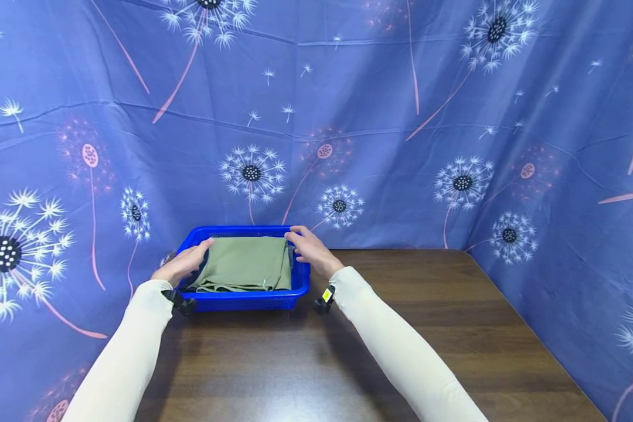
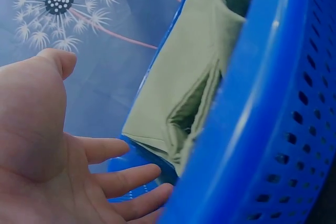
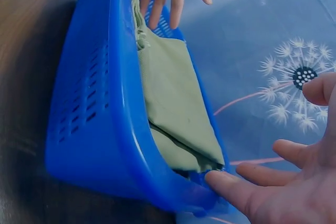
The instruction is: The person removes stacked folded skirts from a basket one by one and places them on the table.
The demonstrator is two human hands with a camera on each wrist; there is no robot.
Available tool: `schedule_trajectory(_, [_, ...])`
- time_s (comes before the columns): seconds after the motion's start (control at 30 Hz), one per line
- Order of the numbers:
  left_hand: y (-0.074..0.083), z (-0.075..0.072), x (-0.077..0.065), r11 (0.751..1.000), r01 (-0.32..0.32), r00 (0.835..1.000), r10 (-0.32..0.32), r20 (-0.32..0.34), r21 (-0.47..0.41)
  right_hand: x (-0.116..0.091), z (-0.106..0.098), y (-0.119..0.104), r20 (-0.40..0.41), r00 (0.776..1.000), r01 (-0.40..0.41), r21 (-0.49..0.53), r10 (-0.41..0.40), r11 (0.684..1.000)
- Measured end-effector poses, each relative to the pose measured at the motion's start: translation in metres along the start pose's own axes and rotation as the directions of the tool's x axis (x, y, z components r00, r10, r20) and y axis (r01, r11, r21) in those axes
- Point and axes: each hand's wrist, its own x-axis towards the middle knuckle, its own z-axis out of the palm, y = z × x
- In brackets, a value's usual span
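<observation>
A folded sage-green cloth [image 1: 245, 261], its layers stacked flat, lies inside a blue plastic basket [image 1: 242, 298] with perforated walls. Over the basket's left side is my left hand [image 1: 181, 265], fingers extended and thumb raised near the cloth's edge. My right hand [image 1: 315, 253] is at the right end of the basket, its fingers spread loosely by the rim. Neither hand grips the cloth. In the right wrist view, a fingertip meets or nearly meets the basket's corner. Darker fabric shows beside and beneath the green cloth [image 3: 178, 93], mostly hidden.
The basket stands on a brown wooden table [image 1: 432, 328], close to its back left. A blue curtain [image 1: 380, 117] printed with dandelions hangs behind the table and along both sides. Dark cameras are strapped to both wrists.
</observation>
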Motion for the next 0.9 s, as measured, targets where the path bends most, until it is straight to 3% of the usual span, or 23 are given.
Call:
schedule_trajectory(0.17, [-0.006,0.002,0.002,1.0,-0.002,1.0,0.002,-0.012,-0.002,0.011,0.012,0.003,0.011,0.999,-0.031,0.003,0.031,1.0])
schedule_trajectory(0.33, [-0.009,0.002,0.002,1.0,0.02,1.0,-0.02,0.0,0.021,0.018,0.021,0.008,-0.005,0.999,-0.053,-0.071,0.053,0.996])
schedule_trajectory(0.57, [-0.005,0.003,0.002,1.0,0.003,1.0,-0.004,0.011,0.031,0.02,0.029,0.008,-0.014,0.998,-0.063,-0.147,0.061,0.987])
schedule_trajectory(0.9, [-0.011,0.008,0.004,0.995,0.013,1.0,-0.012,-0.012,0.099,0.022,0.038,0.013,0.019,0.992,-0.12,-0.143,0.124,0.982])
